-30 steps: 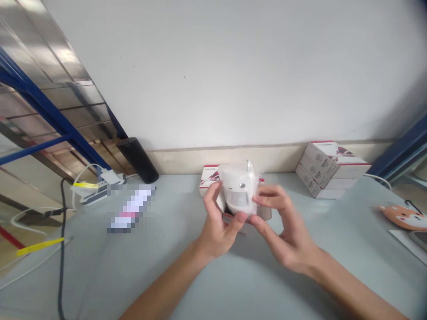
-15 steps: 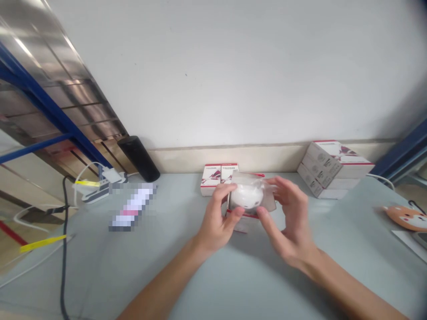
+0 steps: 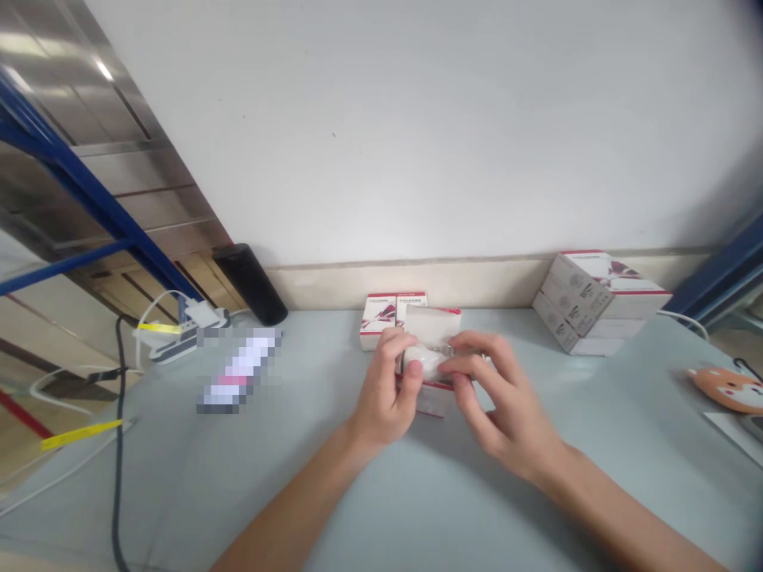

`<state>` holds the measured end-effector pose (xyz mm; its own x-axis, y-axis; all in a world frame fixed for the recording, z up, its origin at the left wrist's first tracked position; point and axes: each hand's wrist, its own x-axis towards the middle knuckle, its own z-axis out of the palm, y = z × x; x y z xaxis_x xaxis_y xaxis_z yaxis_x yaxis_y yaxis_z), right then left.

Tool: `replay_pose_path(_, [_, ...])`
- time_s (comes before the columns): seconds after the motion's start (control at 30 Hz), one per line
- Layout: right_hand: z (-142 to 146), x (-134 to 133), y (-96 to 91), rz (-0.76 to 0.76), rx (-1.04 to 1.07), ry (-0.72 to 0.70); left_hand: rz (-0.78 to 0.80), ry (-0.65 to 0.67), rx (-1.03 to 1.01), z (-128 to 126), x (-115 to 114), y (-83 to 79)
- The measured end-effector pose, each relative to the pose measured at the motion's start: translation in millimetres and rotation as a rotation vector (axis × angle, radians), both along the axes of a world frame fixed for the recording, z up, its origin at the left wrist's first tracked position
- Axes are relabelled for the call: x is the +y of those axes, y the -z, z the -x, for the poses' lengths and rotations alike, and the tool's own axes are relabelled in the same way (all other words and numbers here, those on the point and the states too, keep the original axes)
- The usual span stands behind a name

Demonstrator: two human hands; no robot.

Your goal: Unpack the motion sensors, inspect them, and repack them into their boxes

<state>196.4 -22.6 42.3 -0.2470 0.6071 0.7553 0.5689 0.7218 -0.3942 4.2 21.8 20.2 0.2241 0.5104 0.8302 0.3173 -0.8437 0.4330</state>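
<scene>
Sunk deeper into the red-and-white cardboard box (image 3: 434,322) below centre, your rounded white plastic-wrapped device (image 3: 427,357) touches left hand (image 3: 385,393) and right hand (image 3: 513,409), grip unclear.

White rounded device (image 3: 427,364) in translucent plastic wrap, partly hidden, lying in mouth of open white-and-red cardboard box (image 3: 434,324); far flap raised.

wht wall (image 3: 417,135), gry table (image 3: 208,477), blue frame (image 3: 89,192) at l

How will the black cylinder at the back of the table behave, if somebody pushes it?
The black cylinder appears tall and narrow, so it may tip under a high push. Its rounded side suggests it could then roll.
</scene>
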Motion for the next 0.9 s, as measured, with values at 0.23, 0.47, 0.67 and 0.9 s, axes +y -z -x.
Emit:
replay_pose_path(0.23, [-6.4, 0.5, -8.9, -0.081, -0.104, -0.015, -0.018, -0.021, -0.053, 0.2, 0.8, 11.9])
replay_pose_path(0.47, [-4.2, -0.5, -12.3, -0.023, -0.052, -0.094, 0.137, 0.004, -0.205, -7.8, -0.9, 10.8])
replay_pose_path(0.67, [0.2, 8.1, 2.9, 0.252, 0.41, 0.023, 0.332, 0.095, -0.282, -14.0, -4.6, -1.7])
replay_pose_path(0.9, [-38.0, 36.2, 9.4, 0.486, 0.42, 0.013, 0.323, 0.091, -0.193, -11.4, -8.2, -5.6])
